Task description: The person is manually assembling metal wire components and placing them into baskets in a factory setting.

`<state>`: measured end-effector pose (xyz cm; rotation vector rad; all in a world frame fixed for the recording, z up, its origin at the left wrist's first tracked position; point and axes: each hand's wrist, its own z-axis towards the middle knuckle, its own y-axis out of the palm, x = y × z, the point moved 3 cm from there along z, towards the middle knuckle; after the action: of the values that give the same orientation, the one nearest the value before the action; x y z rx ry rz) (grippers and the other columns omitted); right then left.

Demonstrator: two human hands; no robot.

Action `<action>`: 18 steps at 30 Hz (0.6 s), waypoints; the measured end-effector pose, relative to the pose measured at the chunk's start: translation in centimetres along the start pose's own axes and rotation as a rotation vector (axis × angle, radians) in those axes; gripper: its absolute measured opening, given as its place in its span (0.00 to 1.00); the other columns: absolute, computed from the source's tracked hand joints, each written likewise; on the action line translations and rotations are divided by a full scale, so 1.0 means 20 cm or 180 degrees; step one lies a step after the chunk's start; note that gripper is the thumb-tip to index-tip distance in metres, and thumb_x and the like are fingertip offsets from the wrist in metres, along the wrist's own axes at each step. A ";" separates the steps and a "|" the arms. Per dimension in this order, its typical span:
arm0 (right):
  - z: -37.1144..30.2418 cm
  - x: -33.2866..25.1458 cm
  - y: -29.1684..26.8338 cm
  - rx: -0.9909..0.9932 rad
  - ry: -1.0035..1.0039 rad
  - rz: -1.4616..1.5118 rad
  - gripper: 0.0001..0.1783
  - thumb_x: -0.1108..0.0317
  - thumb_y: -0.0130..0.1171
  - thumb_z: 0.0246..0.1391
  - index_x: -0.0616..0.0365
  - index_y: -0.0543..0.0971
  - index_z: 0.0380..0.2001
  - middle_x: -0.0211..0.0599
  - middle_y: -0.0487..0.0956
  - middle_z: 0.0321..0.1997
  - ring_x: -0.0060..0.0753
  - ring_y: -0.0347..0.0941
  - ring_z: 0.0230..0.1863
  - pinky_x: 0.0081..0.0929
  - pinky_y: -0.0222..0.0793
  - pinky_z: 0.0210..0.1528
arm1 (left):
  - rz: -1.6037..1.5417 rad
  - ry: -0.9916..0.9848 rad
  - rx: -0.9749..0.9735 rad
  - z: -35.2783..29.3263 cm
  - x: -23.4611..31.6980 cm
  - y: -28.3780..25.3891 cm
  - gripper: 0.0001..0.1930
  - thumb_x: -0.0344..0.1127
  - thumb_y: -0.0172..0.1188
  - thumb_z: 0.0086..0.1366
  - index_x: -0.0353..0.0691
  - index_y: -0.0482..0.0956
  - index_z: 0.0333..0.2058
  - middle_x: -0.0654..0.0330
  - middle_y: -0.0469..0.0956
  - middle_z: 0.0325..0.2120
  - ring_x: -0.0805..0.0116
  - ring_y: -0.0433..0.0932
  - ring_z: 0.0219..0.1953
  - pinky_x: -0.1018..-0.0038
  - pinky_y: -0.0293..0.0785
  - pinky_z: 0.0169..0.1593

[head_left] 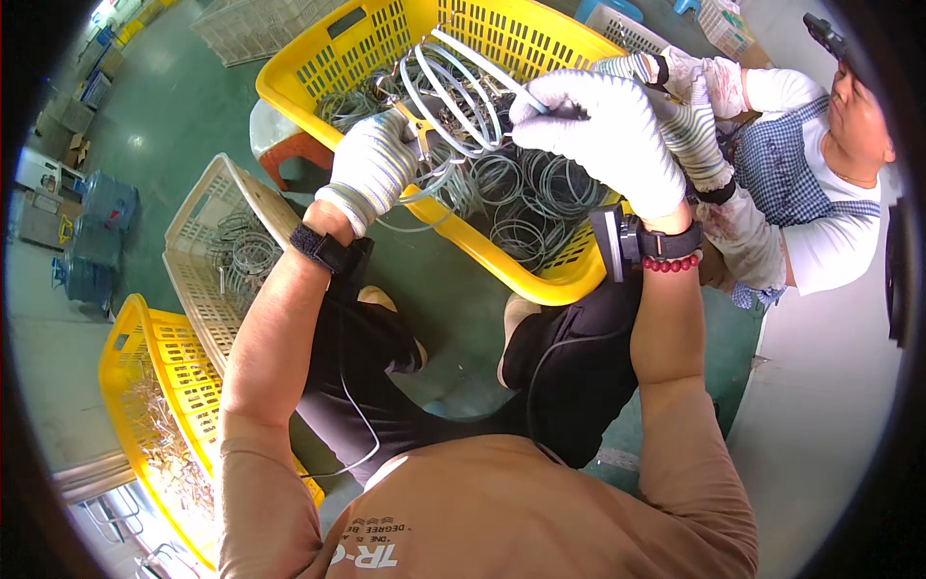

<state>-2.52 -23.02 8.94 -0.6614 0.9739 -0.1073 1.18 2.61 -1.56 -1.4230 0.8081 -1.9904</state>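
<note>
Both my hands wear white knit gloves and are raised over a yellow plastic basket (526, 288). My left hand (371, 164) is closed around a looped coil of light grey cable (455, 89), and a brass-coloured metal fitting (422, 125) sticks out at its fingertips. The coil's loops stand upright between the two hands. On the other side, my right hand (603, 125) pinches a section of the same cable between thumb and fingers. Below them, the basket holds many loose cable coils (540, 183), some overlapping.
A beige crate (181, 227) with more coils stands to the left. Nearer, a yellow basket (121, 352) contains small copper-coloured pieces. An orange-and-white stool (299, 147) touches the main basket's far left side. At right, a co-worker (820, 159) in gloves sits close to my right arm.
</note>
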 end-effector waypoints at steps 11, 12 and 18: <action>-0.03 -0.11 0.12 0.0812 -0.0235 -0.0233 0.22 0.71 0.67 0.60 0.52 0.82 0.58 0.34 0.88 0.47 0.22 0.83 0.41 0.18 0.78 0.43 | -0.0840 -0.0639 -0.0127 -0.03 0.12 -0.06 0.12 0.37 0.65 0.66 0.32 0.83 0.39 0.54 0.82 0.23 0.66 0.80 0.26 0.68 0.76 0.34; -0.03 -0.10 0.13 0.0761 -0.0024 0.0030 0.24 0.72 0.66 0.60 0.51 0.81 0.60 0.33 0.88 0.46 0.20 0.82 0.41 0.18 0.77 0.42 | -0.0950 -0.0611 -0.0107 -0.04 0.11 -0.06 0.13 0.38 0.66 0.66 0.32 0.83 0.39 0.53 0.81 0.23 0.67 0.78 0.25 0.68 0.75 0.33; -0.02 -0.11 0.12 0.1111 -0.0374 0.0322 0.26 0.76 0.62 0.61 0.54 0.78 0.63 0.32 0.86 0.49 0.13 0.79 0.38 0.14 0.75 0.39 | -0.2600 -0.0745 -0.0425 -0.06 0.11 -0.04 0.17 0.36 0.69 0.68 0.36 0.79 0.51 0.69 0.80 0.33 0.82 0.74 0.29 0.79 0.72 0.31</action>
<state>-4.63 -20.43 9.01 -0.2939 0.8470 -0.1436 -0.62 1.80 0.07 -2.2692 0.2586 -2.2737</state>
